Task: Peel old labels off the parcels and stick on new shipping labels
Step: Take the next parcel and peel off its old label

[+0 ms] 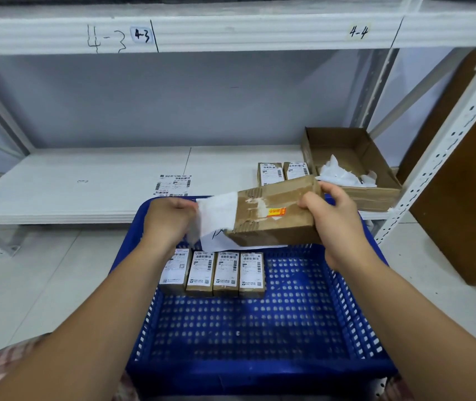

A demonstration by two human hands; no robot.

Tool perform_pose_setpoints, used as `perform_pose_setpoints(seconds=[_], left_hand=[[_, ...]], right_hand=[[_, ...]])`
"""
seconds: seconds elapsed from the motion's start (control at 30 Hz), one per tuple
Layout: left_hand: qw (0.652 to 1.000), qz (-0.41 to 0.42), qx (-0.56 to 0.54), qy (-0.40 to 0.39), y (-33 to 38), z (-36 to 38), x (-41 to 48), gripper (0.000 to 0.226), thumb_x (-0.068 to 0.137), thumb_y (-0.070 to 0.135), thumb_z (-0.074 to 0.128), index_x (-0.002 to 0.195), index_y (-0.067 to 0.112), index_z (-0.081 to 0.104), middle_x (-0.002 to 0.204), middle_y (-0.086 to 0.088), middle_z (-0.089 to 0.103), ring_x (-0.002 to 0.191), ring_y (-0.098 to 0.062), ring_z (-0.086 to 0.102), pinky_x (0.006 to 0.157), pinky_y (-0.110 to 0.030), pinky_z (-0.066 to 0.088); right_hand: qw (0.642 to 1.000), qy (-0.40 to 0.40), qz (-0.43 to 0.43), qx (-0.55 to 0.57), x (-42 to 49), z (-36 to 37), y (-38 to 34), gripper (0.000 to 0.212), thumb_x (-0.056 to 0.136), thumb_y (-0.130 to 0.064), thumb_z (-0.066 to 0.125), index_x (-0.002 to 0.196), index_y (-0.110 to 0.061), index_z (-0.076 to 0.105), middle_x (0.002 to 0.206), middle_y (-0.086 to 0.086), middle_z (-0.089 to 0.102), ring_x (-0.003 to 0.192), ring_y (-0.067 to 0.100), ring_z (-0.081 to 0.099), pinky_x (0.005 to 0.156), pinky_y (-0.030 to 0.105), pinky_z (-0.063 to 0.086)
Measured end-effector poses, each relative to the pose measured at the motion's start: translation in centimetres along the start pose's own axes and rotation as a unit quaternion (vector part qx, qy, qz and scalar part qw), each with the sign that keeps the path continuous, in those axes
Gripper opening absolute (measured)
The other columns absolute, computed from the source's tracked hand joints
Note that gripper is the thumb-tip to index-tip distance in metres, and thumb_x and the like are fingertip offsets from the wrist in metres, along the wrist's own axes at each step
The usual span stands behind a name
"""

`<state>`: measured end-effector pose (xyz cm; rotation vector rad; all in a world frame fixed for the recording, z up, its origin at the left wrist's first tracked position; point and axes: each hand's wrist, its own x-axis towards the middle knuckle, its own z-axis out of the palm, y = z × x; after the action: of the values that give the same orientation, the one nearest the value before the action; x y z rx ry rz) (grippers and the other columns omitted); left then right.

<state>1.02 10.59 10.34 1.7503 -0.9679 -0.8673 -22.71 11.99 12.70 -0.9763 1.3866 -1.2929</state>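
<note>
A white shelf board (86, 183) was seen low in a metal rack, made of two panels joined at a seam. A sheet of printed labels (173, 185) was laid flat on it near the front edge. Further right, two small labelled parcels (271, 173) were set side by side, labels up. Just beside them, at the right end, an open cardboard box (375, 195) was placed, with crumpled white paper (343, 175) held inside. A pale tiled floor (43, 270) was seen below. A blue perforated basket (259, 328) was found before the shelf; what bore it could not be told. Four labelled boxes (225, 273) were lined up inside it.
</note>
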Motion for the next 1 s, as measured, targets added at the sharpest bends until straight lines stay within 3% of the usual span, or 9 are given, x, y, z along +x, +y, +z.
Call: perform_pose_setpoints(seconds=[0.13, 0.27, 0.33, 0.43, 0.5, 0.63, 0.77, 0.93, 1.0], left_hand=[[0.999, 0.033, -0.012, 0.018, 0.3, -0.4, 0.0, 0.014, 0.089, 0.006, 0.058, 0.090, 0.013, 0.070, 0.086, 0.006, 0.065, 0.079, -0.006, 0.057, 0.063, -0.014, 0.041], [0.993, 0.111, -0.039, -0.008, 1.3, 0.1, -1.1, 0.020, 0.091, 0.008, 0.057, 0.081, 0.022, 0.066, 0.082, 0.004, 0.063, 0.072, -0.009, 0.055, 0.068, -0.023, 0.046], [0.988, 0.155, -0.008, -0.025, 1.4, 0.6, -1.7, 0.018, 0.090, 0.009, 0.058, 0.082, 0.022, 0.067, 0.085, 0.005, 0.066, 0.079, -0.010, 0.060, 0.072, -0.020, 0.048], [0.975, 0.211, 0.066, -0.007, 1.0, 1.5, -2.6, 0.010, 0.089, 0.015, 0.062, 0.086, 0.021, 0.069, 0.093, 0.005, 0.067, 0.084, -0.002, 0.060, 0.069, -0.005, 0.043], [0.969, 0.226, 0.094, 0.015, 0.6, 2.0, -2.8, 0.006, 0.088, 0.020, 0.064, 0.090, 0.019, 0.070, 0.095, 0.003, 0.066, 0.082, 0.001, 0.059, 0.070, -0.007, 0.042], [0.973, 0.211, 0.083, 0.034, 0.4, 2.4, -3.0, 0.012, 0.087, 0.030, 0.067, 0.092, 0.019, 0.065, 0.093, 0.006, 0.065, 0.082, 0.001, 0.058, 0.069, -0.016, 0.048], [0.980, 0.191, 0.047, 0.040, 0.5, 2.7, -2.8, 0.008, 0.090, 0.029, 0.062, 0.089, 0.024, 0.055, 0.102, 0.001, 0.060, 0.092, -0.011, 0.057, 0.078, -0.030, 0.050], [0.989, 0.124, -0.054, 0.062, 0.6, 2.9, -2.8, 0.015, 0.090, 0.021, 0.062, 0.077, 0.024, 0.056, 0.085, 0.007, 0.061, 0.083, -0.011, 0.057, 0.077, -0.028, 0.045], [0.989, 0.076, -0.115, 0.058, 0.5, 2.9, -2.6, 0.008, 0.088, 0.019, 0.065, 0.084, 0.020, 0.058, 0.086, 0.004, 0.063, 0.087, -0.015, 0.059, 0.082, -0.030, 0.046]], right_hand=[[1.000, 0.013, -0.013, 0.010, 0.5, -0.7, -0.5, 0.046, 0.087, -0.018, 0.063, 0.131, -0.028, 0.054, 0.113, -0.003, 0.063, 0.082, 0.009, 0.063, 0.052, 0.017, 0.048], [0.998, -0.020, -0.051, -0.030, -0.1, -0.2, -0.1, 0.034, 0.086, -0.018, 0.064, 0.113, -0.038, 0.057, 0.111, -0.005, 0.064, 0.095, 0.015, 0.066, 0.068, 0.027, 0.054], [0.995, -0.038, -0.078, -0.055, -0.5, 0.2, 0.1, 0.031, 0.086, -0.017, 0.065, 0.103, -0.041, 0.055, 0.106, -0.007, 0.067, 0.096, 0.014, 0.067, 0.071, 0.028, 0.055], [0.990, -0.058, -0.106, -0.067, -1.1, 0.6, 0.1, 0.036, 0.086, -0.015, 0.067, 0.110, -0.038, 0.052, 0.104, -0.007, 0.069, 0.094, 0.013, 0.069, 0.070, 0.027, 0.057], [0.988, -0.068, -0.117, -0.071, -1.6, 0.8, 0.2, 0.040, 0.086, -0.016, 0.068, 0.115, -0.036, 0.051, 0.107, -0.006, 0.069, 0.095, 0.014, 0.069, 0.073, 0.031, 0.060], [0.985, -0.072, -0.133, -0.078, -2.3, 1.3, 0.8, 0.044, 0.084, -0.016, 0.071, 0.119, -0.034, 0.051, 0.108, -0.007, 0.069, 0.096, 0.012, 0.069, 0.078, 0.039, 0.061], [0.989, -0.075, -0.122, -0.038, -2.6, 1.5, 1.1, 0.042, 0.085, -0.013, 0.071, 0.112, -0.039, 0.053, 0.103, -0.006, 0.072, 0.092, 0.011, 0.071, 0.081, 0.038, 0.060], [0.989, -0.081, -0.123, -0.031, -2.8, 1.8, 1.1, 0.041, 0.083, -0.012, 0.072, 0.103, -0.043, 0.053, 0.101, -0.006, 0.073, 0.092, 0.013, 0.071, 0.084, 0.042, 0.059], [0.988, -0.084, -0.124, -0.031, -2.9, 2.0, 1.4, 0.041, 0.082, -0.013, 0.073, 0.104, -0.042, 0.054, 0.101, -0.005, 0.073, 0.093, 0.014, 0.070, 0.085, 0.044, 0.058]])
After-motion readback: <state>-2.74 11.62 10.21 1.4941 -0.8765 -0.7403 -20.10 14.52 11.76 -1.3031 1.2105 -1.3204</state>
